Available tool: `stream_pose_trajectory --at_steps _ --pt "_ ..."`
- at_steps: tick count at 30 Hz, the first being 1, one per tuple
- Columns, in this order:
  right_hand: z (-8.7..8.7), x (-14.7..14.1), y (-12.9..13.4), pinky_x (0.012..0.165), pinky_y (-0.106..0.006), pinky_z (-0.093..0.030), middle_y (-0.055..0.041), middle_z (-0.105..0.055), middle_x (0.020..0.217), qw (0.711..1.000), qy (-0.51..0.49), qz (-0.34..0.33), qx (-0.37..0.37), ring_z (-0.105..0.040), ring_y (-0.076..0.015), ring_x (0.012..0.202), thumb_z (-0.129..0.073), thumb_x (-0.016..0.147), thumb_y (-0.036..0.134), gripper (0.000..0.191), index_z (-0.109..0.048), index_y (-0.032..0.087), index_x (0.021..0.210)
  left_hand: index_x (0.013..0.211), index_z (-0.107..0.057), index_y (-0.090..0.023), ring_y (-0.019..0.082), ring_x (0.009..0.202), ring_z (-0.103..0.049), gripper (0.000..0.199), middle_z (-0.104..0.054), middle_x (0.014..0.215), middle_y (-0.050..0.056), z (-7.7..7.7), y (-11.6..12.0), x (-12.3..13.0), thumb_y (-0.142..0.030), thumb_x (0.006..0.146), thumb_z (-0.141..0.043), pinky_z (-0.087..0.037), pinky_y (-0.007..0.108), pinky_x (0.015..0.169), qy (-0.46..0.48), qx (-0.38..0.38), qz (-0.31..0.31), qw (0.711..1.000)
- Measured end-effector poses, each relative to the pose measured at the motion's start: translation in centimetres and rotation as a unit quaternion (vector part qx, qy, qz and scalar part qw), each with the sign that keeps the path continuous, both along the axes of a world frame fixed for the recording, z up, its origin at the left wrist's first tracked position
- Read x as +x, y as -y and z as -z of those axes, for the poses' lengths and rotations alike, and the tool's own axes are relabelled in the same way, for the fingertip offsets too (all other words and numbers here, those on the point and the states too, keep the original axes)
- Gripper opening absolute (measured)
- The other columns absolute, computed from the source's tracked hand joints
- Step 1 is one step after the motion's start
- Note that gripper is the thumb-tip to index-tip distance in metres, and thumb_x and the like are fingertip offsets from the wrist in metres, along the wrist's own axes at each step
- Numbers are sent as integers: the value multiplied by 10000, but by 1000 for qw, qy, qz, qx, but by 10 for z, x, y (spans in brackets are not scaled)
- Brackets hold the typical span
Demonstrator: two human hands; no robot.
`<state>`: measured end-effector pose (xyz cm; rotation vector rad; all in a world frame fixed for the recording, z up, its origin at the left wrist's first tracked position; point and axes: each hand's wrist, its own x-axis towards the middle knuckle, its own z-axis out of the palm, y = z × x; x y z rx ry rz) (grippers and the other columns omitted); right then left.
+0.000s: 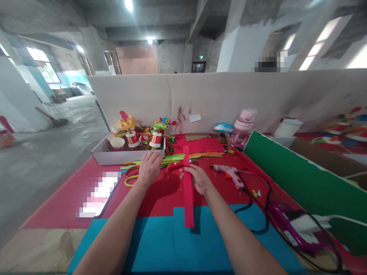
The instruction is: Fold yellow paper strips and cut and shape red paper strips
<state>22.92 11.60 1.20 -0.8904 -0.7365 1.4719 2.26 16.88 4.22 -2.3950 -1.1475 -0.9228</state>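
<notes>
A long red paper strip [188,202] stands nearly lengthwise in front of me, with my right hand [199,180] closed around its middle. My left hand [150,168] has its fingers curled in, over the near side of a bundle of thin green strips [173,157]. Whatever its fingertips hold, if anything, is hidden. By its wrist lies a yellow loop [130,181], partly covered by the hand. A small red object [173,165] lies between the two hands. Right of my right hand rests a pink glue gun [229,173] on the red table cover.
Blue sheets [197,244] lie at the front edge. A white box [126,157] holds paper cups and animal-headed figures. A phone [100,194] lies left. On the right are a green panel [298,191], a purple power strip [298,229] and black cables. A pink bottle [245,124] stands behind.
</notes>
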Motion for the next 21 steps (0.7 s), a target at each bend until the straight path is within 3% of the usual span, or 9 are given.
stream_pose_trajectory --at_steps 4,7,10,13,17,21 --pt "-6 2 0 570 -240 -516 18 -682 750 996 -60 32 54 -609 -113 624 -619 587 85 212 -511 211 719 905 -573 -196 184 903 -576 147 -647 950 72 9 5 15 -196 906 -426 -415 289 810 53 -75 54 994" --pt "-7 3 -2 415 -157 -375 59 -646 755 994 -58 70 68 -489 -64 492 -565 570 78 348 -500 253 864 807 -538 -212 147 778 -570 111 -604 825 33 17 12 28 -161 852 -450 -422 234 724 78 -131 62 986" --pt "-7 4 -2 366 -135 -238 52 -631 786 993 -66 78 55 -423 -52 462 -589 610 130 384 -494 272 954 739 -508 -211 129 714 -540 129 -566 770 17 20 18 37 -135 823 -446 -410 217 685 99 -137 73 983" --pt "-8 2 -1 370 -147 -225 23 -609 744 995 -74 66 28 -392 -51 477 -698 645 244 294 -523 226 881 698 -483 -206 122 665 -504 148 -533 726 9 19 24 42 -105 796 -439 -393 215 653 110 -127 92 981" --pt "-10 -3 0 393 -176 -253 36 -552 659 995 -30 75 51 -380 -54 498 -792 606 369 348 -549 189 780 706 -501 -195 129 671 -495 147 -537 754 25 20 28 47 -84 780 -437 -377 228 629 82 -123 134 980" --pt "-7 -3 -2 433 -196 -280 53 -531 586 989 20 119 80 -391 -57 496 -822 561 364 364 -575 166 741 686 -522 -182 132 669 -515 126 -563 731 24 20 30 53 -139 800 -486 -380 235 614 141 -200 194 950"
